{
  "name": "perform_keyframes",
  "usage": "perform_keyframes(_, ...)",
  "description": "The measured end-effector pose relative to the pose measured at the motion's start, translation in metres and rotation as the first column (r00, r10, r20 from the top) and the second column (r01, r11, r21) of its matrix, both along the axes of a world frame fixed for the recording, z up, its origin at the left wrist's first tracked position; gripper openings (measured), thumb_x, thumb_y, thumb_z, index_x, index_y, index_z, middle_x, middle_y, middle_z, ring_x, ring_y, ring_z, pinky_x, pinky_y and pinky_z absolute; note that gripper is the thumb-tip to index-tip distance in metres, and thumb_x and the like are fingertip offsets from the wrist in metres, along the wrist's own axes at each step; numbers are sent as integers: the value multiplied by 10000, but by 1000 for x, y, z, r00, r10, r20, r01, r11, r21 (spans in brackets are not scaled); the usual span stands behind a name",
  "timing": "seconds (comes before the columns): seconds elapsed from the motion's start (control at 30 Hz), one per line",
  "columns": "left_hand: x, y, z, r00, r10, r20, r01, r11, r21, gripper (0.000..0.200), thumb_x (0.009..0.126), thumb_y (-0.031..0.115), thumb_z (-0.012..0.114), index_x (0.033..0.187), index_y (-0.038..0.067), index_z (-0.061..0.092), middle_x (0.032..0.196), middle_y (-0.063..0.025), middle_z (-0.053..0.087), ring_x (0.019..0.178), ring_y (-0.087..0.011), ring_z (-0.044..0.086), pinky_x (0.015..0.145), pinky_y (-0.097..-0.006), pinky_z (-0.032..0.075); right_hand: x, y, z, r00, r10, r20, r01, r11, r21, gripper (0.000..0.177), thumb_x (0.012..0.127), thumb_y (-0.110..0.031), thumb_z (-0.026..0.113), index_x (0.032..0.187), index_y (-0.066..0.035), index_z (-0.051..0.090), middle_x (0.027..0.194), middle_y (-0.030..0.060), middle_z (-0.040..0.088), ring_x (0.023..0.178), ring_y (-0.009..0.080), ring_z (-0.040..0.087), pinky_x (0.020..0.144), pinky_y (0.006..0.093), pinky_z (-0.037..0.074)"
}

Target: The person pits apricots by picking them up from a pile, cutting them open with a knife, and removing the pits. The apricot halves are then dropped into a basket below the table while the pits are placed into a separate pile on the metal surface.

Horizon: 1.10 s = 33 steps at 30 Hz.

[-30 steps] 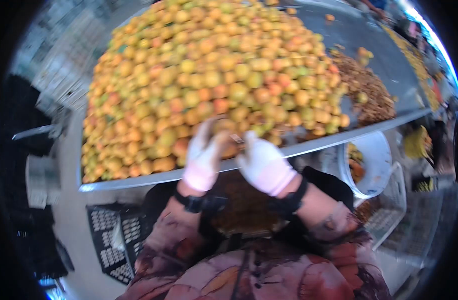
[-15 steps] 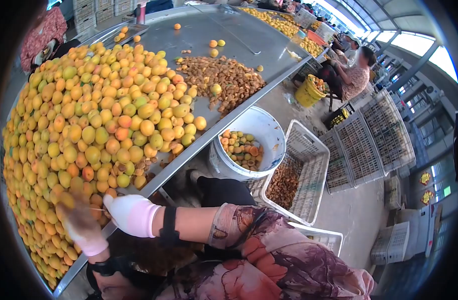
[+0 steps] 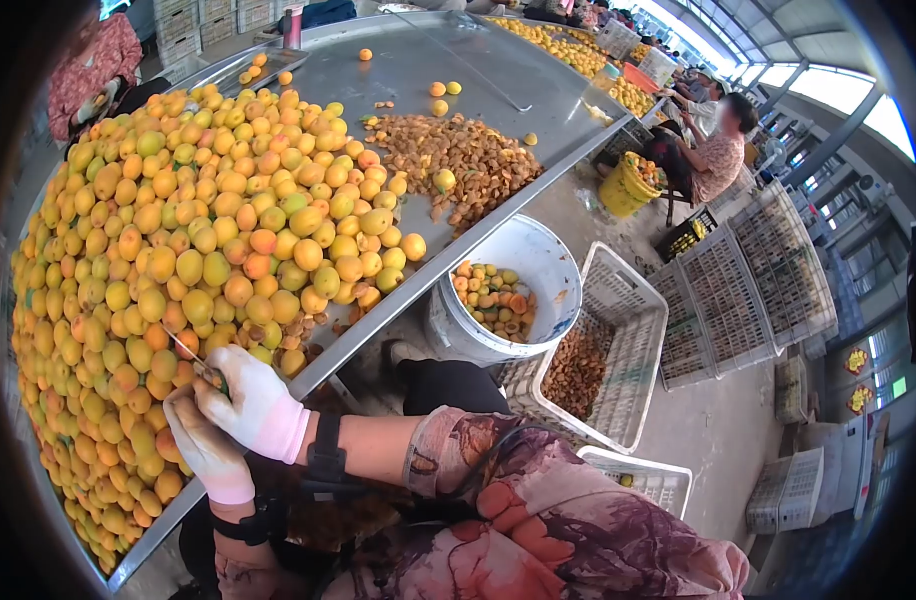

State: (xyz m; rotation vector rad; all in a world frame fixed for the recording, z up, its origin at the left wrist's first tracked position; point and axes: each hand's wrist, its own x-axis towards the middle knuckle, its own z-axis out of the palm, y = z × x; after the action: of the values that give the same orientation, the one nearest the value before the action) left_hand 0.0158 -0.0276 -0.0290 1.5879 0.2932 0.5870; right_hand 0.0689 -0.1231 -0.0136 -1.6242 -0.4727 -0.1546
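My right hand (image 3: pixel 250 402), in a white glove with a pink cuff, is closed on a small knife (image 3: pixel 186 347) whose thin blade points up and left over the fruit. Pressed against it from below is my left hand (image 3: pixel 206 448), gloved alike, its fingers curled together; whatever lies inside them is hidden. Both hands are at the near edge of a large heap of yellow-orange apricots (image 3: pixel 188 268) on a metal table (image 3: pixel 323 62). Farther along this table lies a pile of brown apricot stones (image 3: pixel 458 160).
Beside the table's metal rim stands a white bucket (image 3: pixel 553 262) with apricots inside. A white plastic crate (image 3: pixel 633 300) holding brown stones adjoins it. Stacked crates (image 3: pixel 723 300) stand to the right. A seated person (image 3: pixel 720 155) is near a yellow bucket (image 3: pixel 623 192).
My left hand, blurred over the apricots before, has come back toward me and now meets my right hand. The knife blade now shows clearly above the fruit. The whole view has shifted slightly.
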Motion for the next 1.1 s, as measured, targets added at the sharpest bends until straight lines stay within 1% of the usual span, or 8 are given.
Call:
perform_keyframes(0.03,0,2,-2,998,42,36,-51,953,297,371,1075,319,369,1052,-18,523,1036,-87,550,973,-207,538,922,-329,433,-2,1,-1,1000,2,8,-2,1000,-11,226,872,-203,630,943,-7,544,842,208,545,802,417,567,688,449,468)
perform_keyframes(0.33,-1,4,-16,995,97,-27,-94,991,94,362,1070,282,385,1074,-58,507,1073,-127,565,991,-209,540,910,-329,442,-2,-1,0,997,55,54,-42,976,-212,223,854,-231,611,898,-19,557,839,214,555,793,429,587,683,475,490)
perform_keyframes(0.43,-4,-2,-13,993,121,-2,-107,890,443,322,1063,255,414,1057,-50,515,1038,-122,587,949,-199,551,858,-334,471,1,-2,4,995,36,88,-13,969,-248,238,839,-246,626,869,-25,542,809,200,561,754,425,597,655,480,498)
perform_keyframes(0.53,1,10,-38,996,-27,-90,20,996,-84,265,1051,223,431,1058,-12,553,938,-78,601,860,-178,584,753,-313,501,1,-7,-3,967,102,235,-21,946,-325,224,829,-241,649,840,-47,538,800,175,563,740,400,606,646,470,509)
perform_keyframes(0.6,0,-1,-31,999,-35,30,46,669,-742,242,1050,230,435,1042,28,568,912,-55,595,827,-160,590,709,-305,505,0,-12,3,950,139,280,-33,935,-354,212,815,-227,671,831,-55,550,791,155,564,720,377,612,614,456,510)
perform_keyframes(0.87,-7,-8,12,946,-319,-64,47,327,-944,255,1056,333,455,1059,111,581,854,-14,633,726,-150,655,602,-277,562,-2,-26,12,847,298,440,-70,883,-465,237,742,-216,747,803,-75,567,756,104,554,610,311,616,506,396,490)
perform_keyframes(1.03,-18,9,-5,825,-490,281,319,-7,-948,310,1073,331,402,1164,86,570,949,-15,651,774,-128,659,639,-263,570,-2,-27,14,851,332,406,-134,886,-444,220,720,-217,744,788,-74,592,783,120,575,641,324,613,555,392,505)
perform_keyframes(1.1,-16,2,-12,898,-437,52,371,688,-624,305,1049,280,460,1236,53,542,1016,-45,649,848,-145,665,689,-265,563,-2,-25,11,908,273,318,-132,907,-401,168,751,-164,720,850,-75,617,838,131,623,692,330,639,604,394,529)
